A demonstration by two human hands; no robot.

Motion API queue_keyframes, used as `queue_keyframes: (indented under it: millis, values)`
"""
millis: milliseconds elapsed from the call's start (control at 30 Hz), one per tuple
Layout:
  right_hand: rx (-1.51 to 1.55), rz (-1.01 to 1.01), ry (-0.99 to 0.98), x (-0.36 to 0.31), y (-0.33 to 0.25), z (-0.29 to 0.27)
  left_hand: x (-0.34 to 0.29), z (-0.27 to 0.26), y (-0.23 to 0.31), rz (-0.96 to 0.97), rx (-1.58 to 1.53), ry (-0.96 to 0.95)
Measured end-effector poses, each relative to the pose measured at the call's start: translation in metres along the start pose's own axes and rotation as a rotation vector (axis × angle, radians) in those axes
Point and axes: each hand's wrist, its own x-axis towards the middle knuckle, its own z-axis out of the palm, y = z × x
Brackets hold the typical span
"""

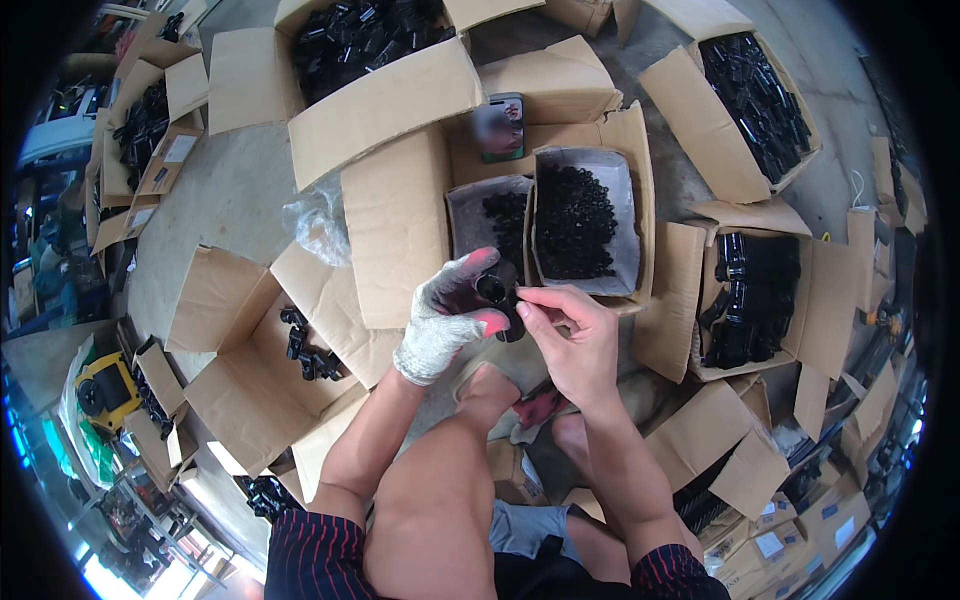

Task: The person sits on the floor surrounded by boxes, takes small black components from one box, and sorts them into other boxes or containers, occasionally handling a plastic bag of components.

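My left hand [436, 322], in a pale knit glove with pink fingertips, grips a short black tubular part [492, 289] whose round opening faces up. Bare, my right hand [574, 338] pinches with thumb and forefinger at the right side of that part. Whatever lies between those fingertips is too small to make out. Just beyond my hands, two grey bins stand side by side in a cardboard box [400, 230]. Small black pieces [575, 220] cover much of the right bin [627, 200]; fewer lie in the left bin [470, 215].
Around me stand open cartons of black parts: a large one [388, 82] beyond, others at right [700, 165] [672, 300]. A carton [225, 395] at left holds a few black parts [310, 350]. Clear plastic film [318, 222] and a phone-like object [502, 128] lie nearby.
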Motion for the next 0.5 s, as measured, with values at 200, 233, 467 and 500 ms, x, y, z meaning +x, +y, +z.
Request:
queue_keyframes:
  millis: [200, 233, 467, 500]
  values:
    - [0.357, 0.129, 0.006, -0.012, 0.015, -0.002, -0.01, 0.011, 0.013, 0.1, 0.256, -0.077]
    - [0.341, 0.139, -0.006, -0.013, 0.015, -0.004, -0.011, 0.011, 0.013, 0.122, 0.282, -0.102]
    - [0.358, 0.191, 0.065, -0.021, 0.014, 0.0, -0.01, 0.004, 0.002, 0.153, 0.378, -0.117]
    - [0.35, 0.191, 0.076, -0.021, 0.015, 0.001, -0.01, 0.005, 0.003, 0.164, 0.385, -0.123]
